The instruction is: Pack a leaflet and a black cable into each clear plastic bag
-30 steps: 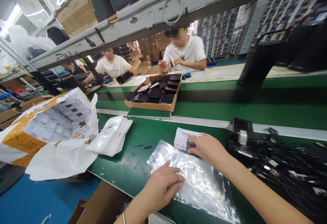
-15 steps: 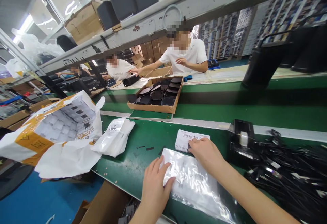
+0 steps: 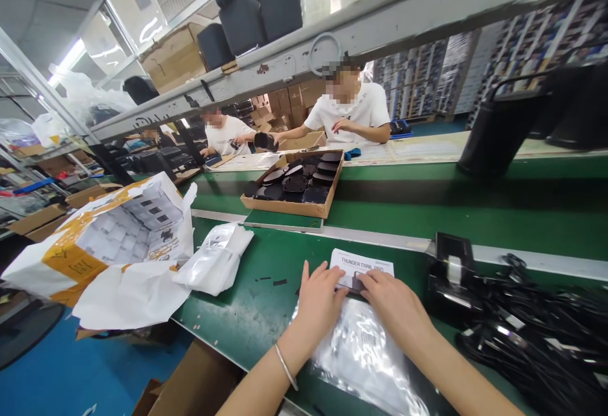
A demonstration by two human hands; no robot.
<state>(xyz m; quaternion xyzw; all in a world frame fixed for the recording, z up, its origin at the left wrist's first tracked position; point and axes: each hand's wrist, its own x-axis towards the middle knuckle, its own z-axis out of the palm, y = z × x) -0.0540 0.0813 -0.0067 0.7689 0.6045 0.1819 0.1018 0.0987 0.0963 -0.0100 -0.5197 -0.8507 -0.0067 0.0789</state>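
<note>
A clear plastic bag (image 3: pixel 365 356) lies flat on the green table (image 3: pixel 256 302) in front of me. Just beyond it sits a stack of white printed cards (image 3: pixel 363 264). My left hand (image 3: pixel 319 302) rests at the bag's far left corner, fingers stretched forward toward the cards. My right hand (image 3: pixel 392 302) lies on the bag's far edge, its fingertips curled on a small dark item at the near edge of the cards; I cannot make out what it is.
A torn white sack of small boxes (image 3: pixel 114 239) and a loose plastic bag (image 3: pixel 213 258) lie left. Black cables (image 3: pixel 532 334) and a tape dispenser (image 3: pixel 449 270) sit right. A cardboard tray of black discs (image 3: pixel 294 185) rides the belt. Other people work opposite.
My left hand slid forward along the bag from its near side to the far edge beside the cards. The right hand stayed by the cards. The camera tilted upward a little.
</note>
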